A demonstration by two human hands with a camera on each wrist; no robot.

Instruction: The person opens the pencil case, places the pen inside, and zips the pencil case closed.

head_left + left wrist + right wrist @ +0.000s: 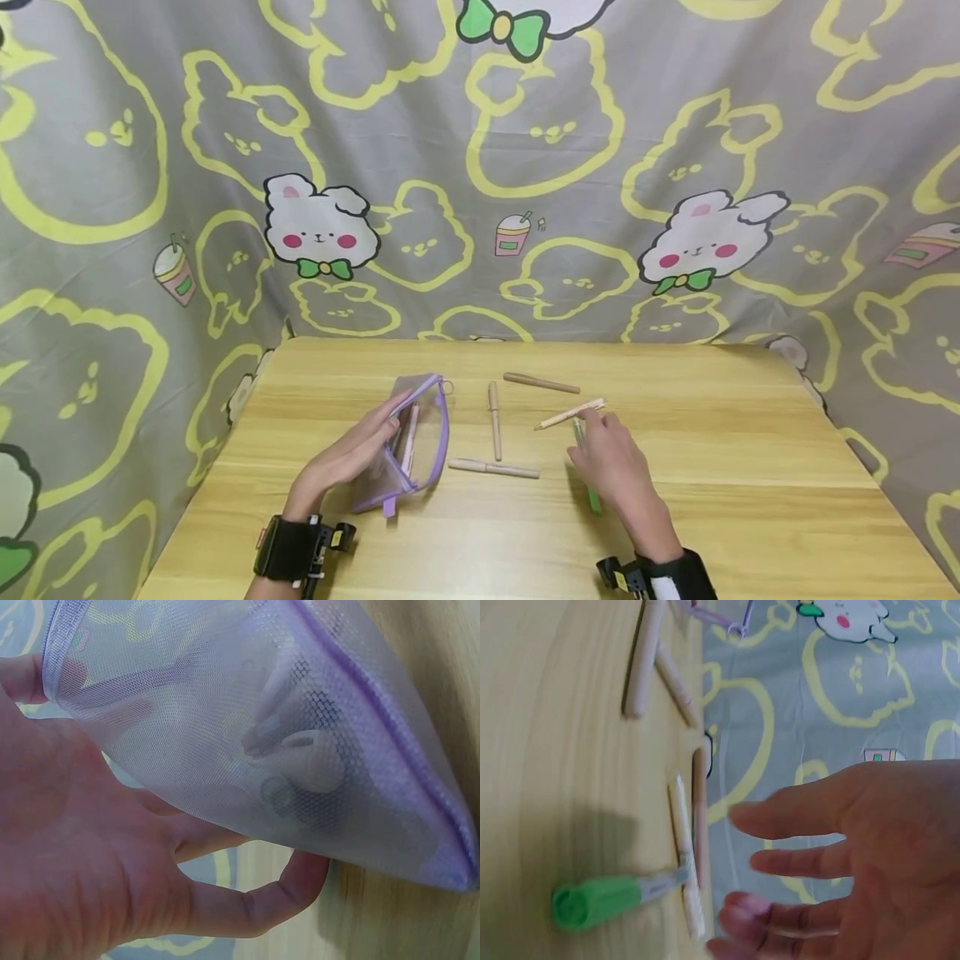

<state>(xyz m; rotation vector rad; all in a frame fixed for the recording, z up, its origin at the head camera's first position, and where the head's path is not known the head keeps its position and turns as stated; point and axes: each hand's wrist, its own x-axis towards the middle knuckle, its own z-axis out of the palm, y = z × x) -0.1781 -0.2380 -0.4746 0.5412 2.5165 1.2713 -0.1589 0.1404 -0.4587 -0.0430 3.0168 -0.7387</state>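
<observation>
A mesh pencil pouch (pixel 444 433) with purple zipper edging stands unzipped on the left. My left hand (pixel 352 454) grips its side, with the thumb at the mouth and fingers behind the mesh (pixel 187 757). Inside lies a pale pinkish pen (pixel 410 437). My right hand (pixel 615 462) hovers above a green highlighter-like pen (pixel 593 498), partly hidden beneath it in the head view. Its fingers are loosely extended, and the right wrist view shows the green pen (pixel 600 901) apart from them. Just beyond that hand lies a cream pen (pixel 570 414).
Between the pouch and the right hand lie a brown pen (pixel 540 383), an upright-pointing tan pen (pixel 495 421) and a sideways tan pen (pixel 493 468). The wooden table (pixel 750 433) ends at a grey cartoon-print curtain (pixel 420 150) behind and at both sides.
</observation>
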